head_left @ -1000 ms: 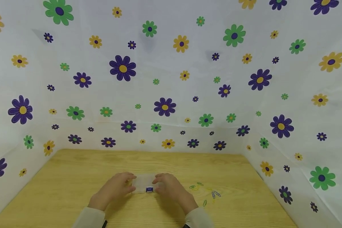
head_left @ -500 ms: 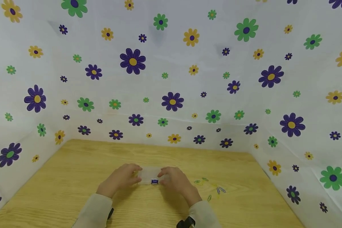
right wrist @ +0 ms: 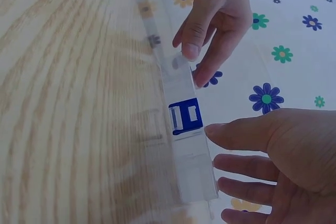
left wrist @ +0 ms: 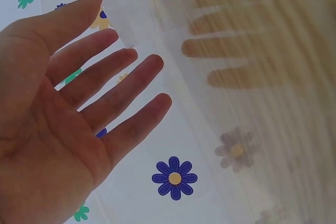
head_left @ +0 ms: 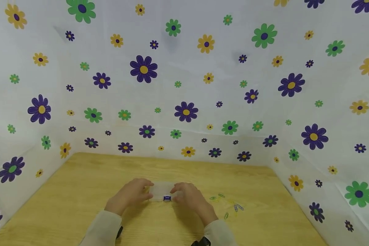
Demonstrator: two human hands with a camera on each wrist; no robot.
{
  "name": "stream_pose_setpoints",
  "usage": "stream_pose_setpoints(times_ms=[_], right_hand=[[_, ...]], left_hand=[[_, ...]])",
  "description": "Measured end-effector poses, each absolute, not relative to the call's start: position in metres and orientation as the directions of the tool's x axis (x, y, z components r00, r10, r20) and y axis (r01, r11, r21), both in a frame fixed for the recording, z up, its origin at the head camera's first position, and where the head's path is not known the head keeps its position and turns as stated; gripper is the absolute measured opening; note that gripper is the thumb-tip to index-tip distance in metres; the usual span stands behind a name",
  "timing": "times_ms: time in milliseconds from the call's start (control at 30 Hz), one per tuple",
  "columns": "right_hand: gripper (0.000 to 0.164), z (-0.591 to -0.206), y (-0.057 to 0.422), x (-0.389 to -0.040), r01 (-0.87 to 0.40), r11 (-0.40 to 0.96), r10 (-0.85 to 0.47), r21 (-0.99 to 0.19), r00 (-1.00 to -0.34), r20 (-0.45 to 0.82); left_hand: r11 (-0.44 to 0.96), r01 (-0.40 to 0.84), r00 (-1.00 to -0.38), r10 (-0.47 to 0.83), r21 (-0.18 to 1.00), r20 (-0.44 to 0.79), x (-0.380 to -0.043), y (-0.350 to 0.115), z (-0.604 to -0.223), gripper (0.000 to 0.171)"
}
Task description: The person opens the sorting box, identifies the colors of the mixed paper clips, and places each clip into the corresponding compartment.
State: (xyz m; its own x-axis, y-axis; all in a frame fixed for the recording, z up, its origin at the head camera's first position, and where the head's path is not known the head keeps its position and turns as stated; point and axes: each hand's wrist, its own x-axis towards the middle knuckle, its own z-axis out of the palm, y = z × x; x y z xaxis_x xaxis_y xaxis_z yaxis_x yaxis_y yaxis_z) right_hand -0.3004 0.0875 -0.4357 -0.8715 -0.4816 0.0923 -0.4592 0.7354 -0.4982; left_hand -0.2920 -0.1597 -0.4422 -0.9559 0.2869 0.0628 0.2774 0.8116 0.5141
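Flanking a clear box (head_left: pixel 161 188) on the desk (head_left: pixel 110 174) with left hand (head_left: pixel 130 194) at one end and right hand (head_left: pixel 192 199) at the other — both wide, fingers loosely extended, touching the ends or just beside them. Showing a blue latch (head_left: pixel 167 198) on the box's near side. Including green, yellow and blue clips (head_left: pixel 236 208) strewn near the right hand, farther right — and a flowered sheet (head_left: pixel 160 99) behind.

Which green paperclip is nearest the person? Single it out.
The green paperclip lowest in the head view; the other two green ones, left one and right one, lie farther back.
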Motion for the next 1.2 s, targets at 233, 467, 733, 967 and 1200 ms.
stream_pose_setpoints(times_ms=[233, 467, 733, 967, 1200], right_hand=[[0.013, -0.436, 0.086, -0.302, -0.474, 0.752, -0.486, -0.459, -0.868, 0.1], [0.009, -0.433, 0.08, -0.301, -0.529, 0.718, -0.523, -0.453, -0.839, 0.15], [0.005, -0.44, 0.079, -0.3, -0.521, 0.742, -0.488, -0.421, -0.851, 0.193], [0.005, -0.439, 0.077, -0.3, -0.489, 0.757, -0.431, -0.433, -0.872, 0.231], [0.006, -0.443, 0.076, -0.3, -0.417, 0.757, -0.36, -0.504, -0.909, 0.211]], left_hand=[[0.798, 0.296, -0.951, 0.296, 0.524, 0.088, -0.292, -0.161, -0.446, 0.038], [0.803, 0.318, -0.947, 0.3, 0.504, 0.118, -0.296, -0.157, -0.444, 0.037], [0.815, 0.32, -0.945, 0.311, 0.482, 0.102, -0.3, -0.153, -0.446, 0.039], [0.819, 0.295, -0.952, 0.293, 0.492, 0.083, -0.301, -0.152, -0.442, 0.039], [0.814, 0.273, -0.956, 0.287, 0.512, 0.053, -0.299, -0.152, -0.442, 0.039]])
